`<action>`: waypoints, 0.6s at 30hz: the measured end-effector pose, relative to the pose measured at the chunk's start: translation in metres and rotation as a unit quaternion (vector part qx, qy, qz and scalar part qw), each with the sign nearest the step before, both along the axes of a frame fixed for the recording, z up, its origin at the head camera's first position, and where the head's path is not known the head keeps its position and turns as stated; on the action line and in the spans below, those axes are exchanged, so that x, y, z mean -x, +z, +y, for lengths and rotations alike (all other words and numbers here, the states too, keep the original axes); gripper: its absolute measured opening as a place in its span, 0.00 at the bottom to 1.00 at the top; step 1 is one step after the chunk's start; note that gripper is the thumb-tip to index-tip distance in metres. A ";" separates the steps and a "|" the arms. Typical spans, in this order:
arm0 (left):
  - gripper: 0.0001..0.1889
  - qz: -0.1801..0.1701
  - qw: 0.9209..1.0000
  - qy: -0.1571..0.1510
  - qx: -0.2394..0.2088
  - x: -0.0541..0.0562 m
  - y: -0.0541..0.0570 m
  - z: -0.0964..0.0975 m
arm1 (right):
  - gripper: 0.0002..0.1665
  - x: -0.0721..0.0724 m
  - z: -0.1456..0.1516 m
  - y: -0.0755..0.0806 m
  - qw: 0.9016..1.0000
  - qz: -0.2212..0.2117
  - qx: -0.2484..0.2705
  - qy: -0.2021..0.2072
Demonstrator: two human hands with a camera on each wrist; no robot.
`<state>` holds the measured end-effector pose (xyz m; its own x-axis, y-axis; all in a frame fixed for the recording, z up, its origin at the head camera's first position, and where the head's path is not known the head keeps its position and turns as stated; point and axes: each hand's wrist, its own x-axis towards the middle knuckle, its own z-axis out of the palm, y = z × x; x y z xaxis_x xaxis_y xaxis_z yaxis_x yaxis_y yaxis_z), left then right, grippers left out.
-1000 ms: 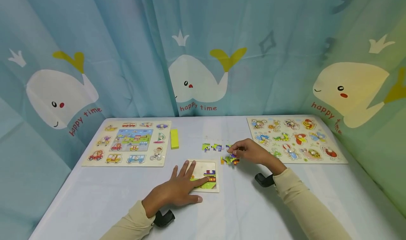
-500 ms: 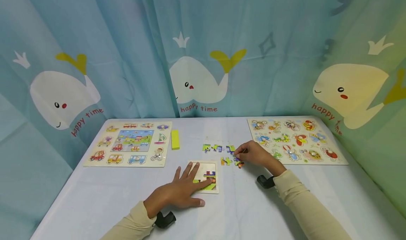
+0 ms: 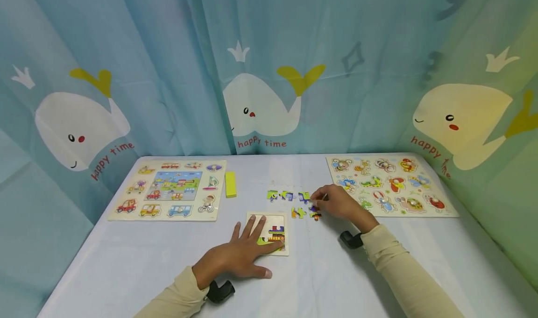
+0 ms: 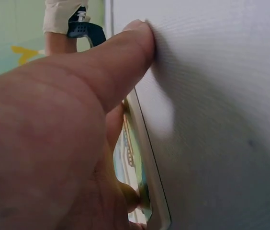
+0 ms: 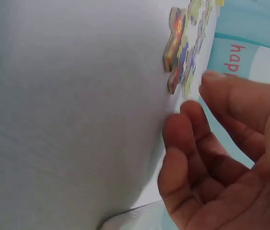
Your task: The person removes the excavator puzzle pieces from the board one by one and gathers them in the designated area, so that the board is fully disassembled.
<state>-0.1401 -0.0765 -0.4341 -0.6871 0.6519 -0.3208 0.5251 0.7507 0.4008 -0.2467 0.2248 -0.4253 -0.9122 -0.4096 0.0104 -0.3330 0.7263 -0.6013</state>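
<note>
In the head view, my left hand (image 3: 235, 257) lies spread over a small wooden puzzle tray (image 3: 287, 238). Its fingers are straight and rest on the tray and the joined puzzle pieces (image 3: 276, 233) inside, hiding part of both. The left wrist view has the thumb on the tabletop beside the tray's edge. My right hand (image 3: 336, 202) hovers over the table by a purple and orange jigsaw piece (image 3: 315, 214). In the right wrist view its fingers are loosely bent, with a gap between thumb and index finger and nothing held. Left of that piece lies a green and orange jigsaw piece (image 3: 299, 213).
Behind these, loose jigsaw pieces (image 3: 287, 195) lie in a row. A vehicle puzzle board (image 3: 168, 189) and a yellow block (image 3: 230, 184) are at the left. An insect puzzle board (image 3: 388, 185) lies at the right, near my right hand. A whale-print curtain (image 3: 269, 28) hangs behind the table.
The purple and orange piece has shifted right, away from the green and orange one. My right hand has moved slightly right and let go of it. My left hand has slid slightly right.
</note>
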 end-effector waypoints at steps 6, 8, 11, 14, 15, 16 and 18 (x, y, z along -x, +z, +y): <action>0.36 -0.010 1.000 0.010 0.016 0.000 0.001 0.002 | 0.07 -0.002 -0.006 0.005 0.999 0.017 0.028 0.007; 0.36 -0.012 1.000 0.012 0.017 0.000 0.002 0.002 | 0.08 -0.003 -0.010 0.006 0.999 0.010 0.048 0.021; 0.36 -0.010 1.000 0.014 0.018 -0.001 0.004 0.002 | 0.08 -0.005 -0.018 0.007 0.996 0.001 0.075 0.040; 0.36 -0.012 1.000 0.014 0.018 -0.001 0.005 0.003 | 0.08 -0.007 -0.026 0.009 0.994 -0.009 0.094 0.055; 0.36 -0.012 1.000 0.013 0.018 -0.001 0.005 0.003 | 0.08 -0.009 -0.029 0.009 0.993 -0.011 0.098 0.058; 0.36 -0.013 1.000 0.012 0.018 -0.001 0.005 0.003 | 0.08 -0.009 -0.032 0.009 0.993 -0.014 0.101 0.063; 0.36 -0.014 1.000 0.010 0.018 -0.001 0.005 0.003 | 0.08 -0.011 -0.037 0.010 0.991 -0.023 0.106 0.071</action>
